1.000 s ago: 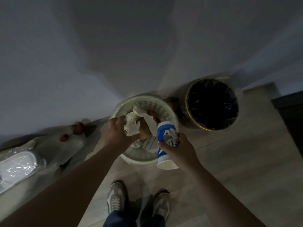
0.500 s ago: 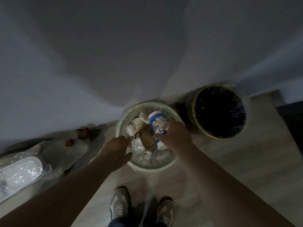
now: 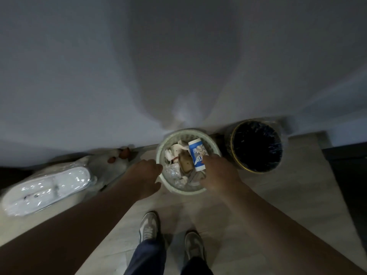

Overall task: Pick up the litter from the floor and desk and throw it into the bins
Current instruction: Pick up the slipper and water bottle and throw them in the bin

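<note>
Though the right hand (image 3: 219, 173) touches the blue cup (image 3: 196, 155) at its lower end, I cannot tell if it grips. The cup lies in the white basket (image 3: 188, 132). The left hand (image 3: 145, 175), loosely curled and empty, hangs beside the rim. Dropping looks nearly done. Next, let go and seek more litter.

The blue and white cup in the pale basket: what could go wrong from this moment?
1. The pale basket looks nearly full. The blue and white cup lies on top of crumpled litter, so it may roll over the rim once the right hand, whose fingers are at it, draws away.
2. The left hand is close to the rim; a knock might tip the basket and spill the litter.
</note>
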`<action>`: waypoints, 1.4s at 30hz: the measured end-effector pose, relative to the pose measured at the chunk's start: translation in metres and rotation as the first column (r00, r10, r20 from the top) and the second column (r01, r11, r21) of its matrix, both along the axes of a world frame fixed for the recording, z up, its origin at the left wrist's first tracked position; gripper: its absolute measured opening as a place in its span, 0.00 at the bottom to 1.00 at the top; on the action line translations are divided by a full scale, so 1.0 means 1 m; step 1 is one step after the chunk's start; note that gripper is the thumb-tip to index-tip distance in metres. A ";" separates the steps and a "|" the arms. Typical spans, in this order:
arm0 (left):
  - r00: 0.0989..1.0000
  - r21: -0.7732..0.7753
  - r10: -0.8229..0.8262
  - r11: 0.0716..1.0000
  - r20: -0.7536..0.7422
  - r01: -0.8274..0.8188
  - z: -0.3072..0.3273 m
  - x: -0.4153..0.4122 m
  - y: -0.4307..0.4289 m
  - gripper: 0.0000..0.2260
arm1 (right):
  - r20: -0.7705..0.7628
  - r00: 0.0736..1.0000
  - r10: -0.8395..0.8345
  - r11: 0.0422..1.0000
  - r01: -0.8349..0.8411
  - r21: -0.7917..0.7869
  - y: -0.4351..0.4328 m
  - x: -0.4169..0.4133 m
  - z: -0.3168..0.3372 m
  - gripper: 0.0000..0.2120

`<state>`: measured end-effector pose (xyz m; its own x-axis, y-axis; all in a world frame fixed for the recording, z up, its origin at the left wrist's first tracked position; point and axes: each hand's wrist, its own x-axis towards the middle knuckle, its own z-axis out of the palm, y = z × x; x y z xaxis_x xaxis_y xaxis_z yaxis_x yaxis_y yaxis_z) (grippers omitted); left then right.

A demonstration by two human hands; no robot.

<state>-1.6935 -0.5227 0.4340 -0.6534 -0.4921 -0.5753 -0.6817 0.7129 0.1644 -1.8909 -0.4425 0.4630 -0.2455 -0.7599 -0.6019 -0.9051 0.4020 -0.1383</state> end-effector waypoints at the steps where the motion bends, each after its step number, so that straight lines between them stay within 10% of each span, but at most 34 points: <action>1: 1.000 -0.009 0.007 1.000 0.007 -0.007 0.021 0.003 0.005 0.19 | -0.005 0.999 0.039 0.999 -0.039 -0.010 0.004 0.003 0.019 0.25; 17: 0.785 -0.140 0.610 0.773 -0.110 -0.619 0.339 0.089 0.178 0.21 | 0.023 0.780 0.625 0.756 -0.598 -0.265 0.064 0.078 0.327 0.19; 32: 0.214 -0.260 0.946 0.149 -0.244 -0.954 0.440 0.290 0.370 0.19 | -0.113 0.080 0.990 0.032 -0.928 -0.372 0.132 0.353 0.441 0.21; 42: -0.114 -0.294 0.955 -0.196 -0.273 -0.936 0.472 0.441 0.593 0.19 | -0.154 -0.230 0.961 -0.272 -0.886 -0.377 0.318 0.558 0.464 0.21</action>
<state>-1.2530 0.0706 0.9058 0.7274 -0.6551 -0.2043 -0.6439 -0.7545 0.1269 -1.3325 -0.1249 0.9271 0.9724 -0.0595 -0.2258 -0.0924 -0.9861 -0.1381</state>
